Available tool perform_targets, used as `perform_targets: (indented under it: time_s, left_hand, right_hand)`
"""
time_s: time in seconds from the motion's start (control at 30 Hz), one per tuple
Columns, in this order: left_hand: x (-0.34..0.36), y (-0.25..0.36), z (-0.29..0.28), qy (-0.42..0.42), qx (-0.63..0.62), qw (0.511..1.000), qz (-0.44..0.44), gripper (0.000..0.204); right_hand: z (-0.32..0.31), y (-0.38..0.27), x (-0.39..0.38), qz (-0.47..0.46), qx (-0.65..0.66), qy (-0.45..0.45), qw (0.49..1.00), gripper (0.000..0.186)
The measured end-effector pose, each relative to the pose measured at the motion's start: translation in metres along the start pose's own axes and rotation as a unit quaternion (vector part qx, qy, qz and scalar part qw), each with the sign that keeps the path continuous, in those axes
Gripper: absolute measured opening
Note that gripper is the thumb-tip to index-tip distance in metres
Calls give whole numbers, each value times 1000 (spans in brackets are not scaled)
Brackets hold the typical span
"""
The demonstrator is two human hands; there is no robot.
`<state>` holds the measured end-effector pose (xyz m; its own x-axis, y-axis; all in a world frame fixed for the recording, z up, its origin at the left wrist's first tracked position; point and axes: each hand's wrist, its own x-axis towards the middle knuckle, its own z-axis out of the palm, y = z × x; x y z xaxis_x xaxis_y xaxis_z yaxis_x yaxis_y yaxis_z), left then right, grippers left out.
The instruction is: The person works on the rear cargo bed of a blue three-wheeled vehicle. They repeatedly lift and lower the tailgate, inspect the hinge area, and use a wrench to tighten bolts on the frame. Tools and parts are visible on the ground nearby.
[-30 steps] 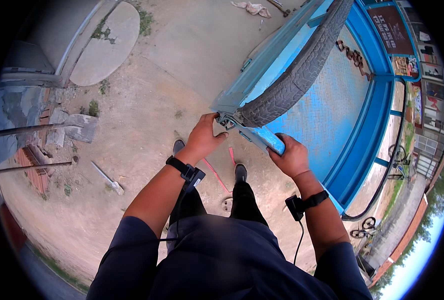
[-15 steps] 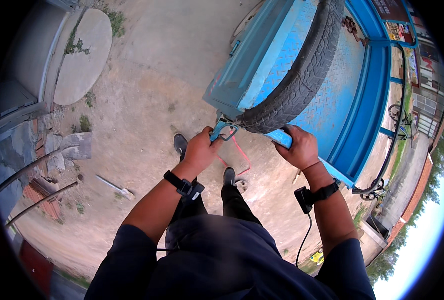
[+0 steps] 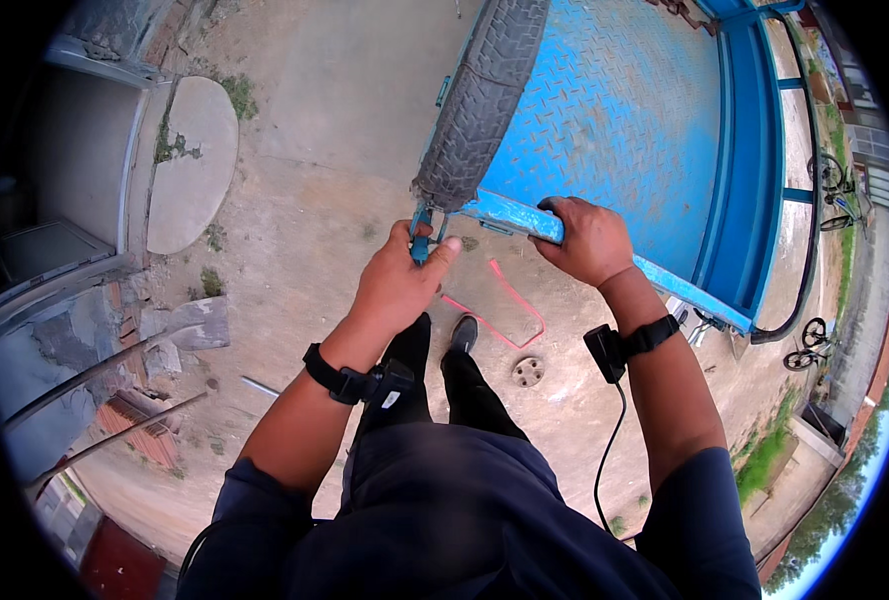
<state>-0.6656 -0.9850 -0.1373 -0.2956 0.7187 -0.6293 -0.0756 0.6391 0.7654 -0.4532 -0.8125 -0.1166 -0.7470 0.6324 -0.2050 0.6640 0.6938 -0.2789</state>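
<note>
A blue metal cargo bed (image 3: 605, 110) with a tread-plate floor stands in front of me, and a worn black tyre (image 3: 485, 100) rests along its left side. My left hand (image 3: 397, 280) is closed round a blue metal latch (image 3: 422, 238) at the bed's near left corner, just below the tyre, its thumb sticking out to the right. My right hand (image 3: 593, 243) grips the bed's near edge rail (image 3: 517, 214), fingers over the top. The fingers under the latch are partly hidden. Both wrists wear black straps with small devices.
A red strap (image 3: 525, 335) and a round disc with holes (image 3: 528, 372) lie on the dirt near my feet. To the left are a shovel (image 3: 200, 322), bricks (image 3: 140, 430) and a concrete slab (image 3: 195, 165). Bicycles (image 3: 810, 345) stand at the far right.
My view has shifted right and nearer the bed. The tyre now looks more upright and covers most of the left side panel. Both hands keep hold of the latch and the rail.
</note>
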Motion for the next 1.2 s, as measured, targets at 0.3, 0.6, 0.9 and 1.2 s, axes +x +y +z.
perform_targets:
  time_s: [0.3, 0.6, 0.9, 1.2]
  left_hand:
    - [-10, -82, -1, 8, 177, 979, 105, 43]
    - [-57, -147, 33, 67, -15, 997, 24, 64]
    - [-79, -54, 97, -64, -403, 912, -30, 76]
    - [-79, -126, 115, 44, -506, 841, -186, 51]
  right_hand:
    - [1, 3, -9, 29, -15, -36, 999, 32]
    - [6, 3, -19, 39, -5, -40, 998, 36]
    - [34, -27, -66, 33, 5, -21, 999, 36]
    - [117, -47, -191, 1, 168, -11, 986, 50]
